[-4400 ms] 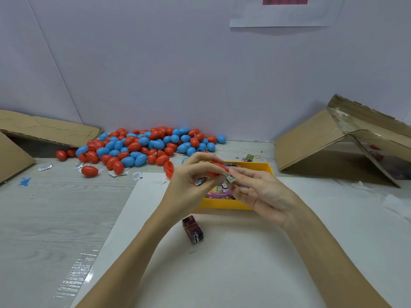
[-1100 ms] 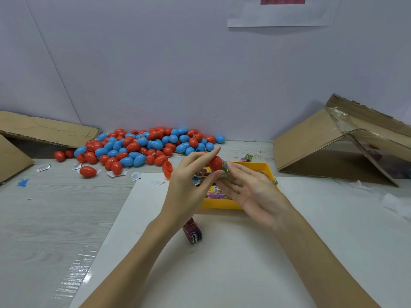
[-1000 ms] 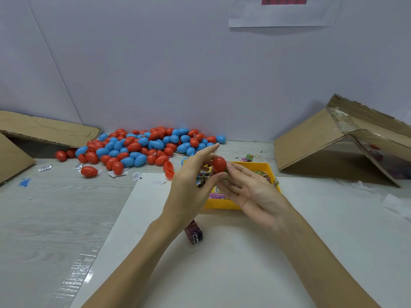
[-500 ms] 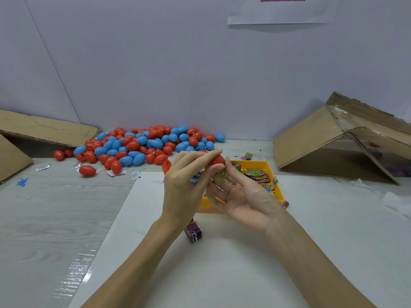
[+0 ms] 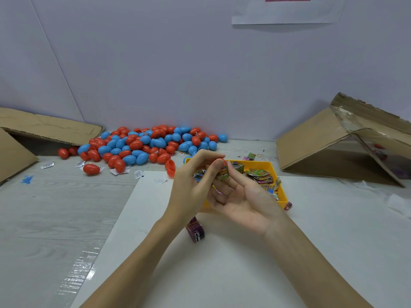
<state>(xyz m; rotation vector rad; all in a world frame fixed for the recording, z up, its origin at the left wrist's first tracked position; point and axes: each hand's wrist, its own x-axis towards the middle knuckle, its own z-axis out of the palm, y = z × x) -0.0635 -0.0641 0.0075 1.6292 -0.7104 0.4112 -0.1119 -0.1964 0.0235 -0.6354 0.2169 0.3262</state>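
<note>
My left hand (image 5: 191, 187) pinches a small red egg half (image 5: 219, 161) in its fingertips, above the near left part of a yellow tray (image 5: 273, 172). A blue wrapper (image 5: 198, 175) shows behind its fingers. My right hand (image 5: 242, 198) lies palm up beside it. Its thumb and curled fingers pinch a folded green packet (image 5: 223, 173), held right under the red half. Whether the packet is inside the half is hidden by my fingers. The tray holds several coloured packets (image 5: 260, 176).
A pile of red and blue eggs (image 5: 144, 145) lies at the back left, with an open red half (image 5: 170, 168) near the tray. A purple packet bundle (image 5: 195, 232) sits on the white sheet (image 5: 222, 274). Cardboard boxes stand at the right (image 5: 329, 147) and left (image 5: 44, 127).
My right hand has turned palm up and shifted left under the egg half, uncovering the tray's packets. My left hand stays on the red half, now more hidden by fingers.
</note>
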